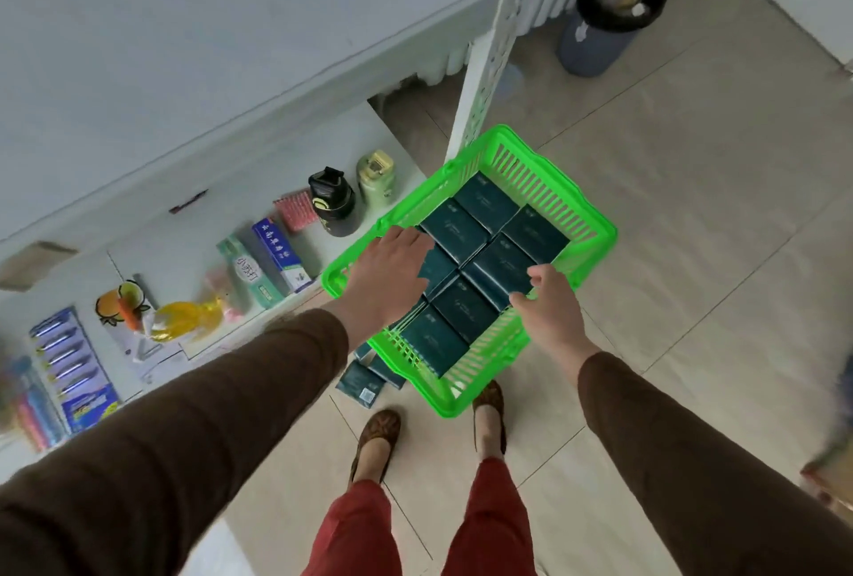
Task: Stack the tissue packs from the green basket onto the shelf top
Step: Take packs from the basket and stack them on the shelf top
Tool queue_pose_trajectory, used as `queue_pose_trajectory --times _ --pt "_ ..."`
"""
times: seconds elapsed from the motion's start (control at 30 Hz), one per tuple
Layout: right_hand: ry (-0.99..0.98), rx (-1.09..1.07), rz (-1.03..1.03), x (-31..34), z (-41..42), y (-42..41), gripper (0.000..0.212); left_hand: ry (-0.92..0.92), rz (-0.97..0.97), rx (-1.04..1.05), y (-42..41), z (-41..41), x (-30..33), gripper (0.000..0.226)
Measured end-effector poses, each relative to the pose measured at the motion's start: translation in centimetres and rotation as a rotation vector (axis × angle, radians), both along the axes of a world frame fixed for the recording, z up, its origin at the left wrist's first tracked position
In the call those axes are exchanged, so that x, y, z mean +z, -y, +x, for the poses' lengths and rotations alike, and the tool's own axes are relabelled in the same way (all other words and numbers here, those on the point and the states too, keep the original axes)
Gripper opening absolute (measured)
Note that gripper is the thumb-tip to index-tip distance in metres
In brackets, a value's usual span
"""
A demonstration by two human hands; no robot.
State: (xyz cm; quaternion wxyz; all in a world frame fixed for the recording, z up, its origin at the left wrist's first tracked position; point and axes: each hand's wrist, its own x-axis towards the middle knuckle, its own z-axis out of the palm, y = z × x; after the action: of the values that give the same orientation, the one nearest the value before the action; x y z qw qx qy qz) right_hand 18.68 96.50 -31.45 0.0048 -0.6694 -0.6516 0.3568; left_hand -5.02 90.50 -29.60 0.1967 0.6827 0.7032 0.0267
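While the green basket [595, 225] sits on the floor holding dark tissue packs [466, 229], the left hand [387, 280] rests spread on one pack; the right hand [549, 312] pinches another's edge. Pack lettering illegible.
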Motion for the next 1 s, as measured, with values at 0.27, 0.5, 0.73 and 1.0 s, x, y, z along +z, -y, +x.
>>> queue_pose_trajectory --times 0.27,0.5,0.73,1.0 --pt "0.147 0.198 0.006 -6.6 2.2 -7.1 0.05 0.027 -0.082 0.084 -5.2 5.6 -8.0 0.047" --pt "0.361 0.33 0.103 -11.4 3.6 -13.8 0.048 -0.009 -0.076 -0.074 -10.9 11.9 -14.4 0.057" --pt "0.558 0.481 0.174 -14.0 3.2 -14.9 0.05 -0.166 -0.04 -0.269 -12.4 12.8 -17.2 0.065" --pt "0.577 0.495 0.056 -13.4 2.8 -15.7 0.079 -0.298 0.031 -0.35 -10.4 12.1 -16.5 0.032"
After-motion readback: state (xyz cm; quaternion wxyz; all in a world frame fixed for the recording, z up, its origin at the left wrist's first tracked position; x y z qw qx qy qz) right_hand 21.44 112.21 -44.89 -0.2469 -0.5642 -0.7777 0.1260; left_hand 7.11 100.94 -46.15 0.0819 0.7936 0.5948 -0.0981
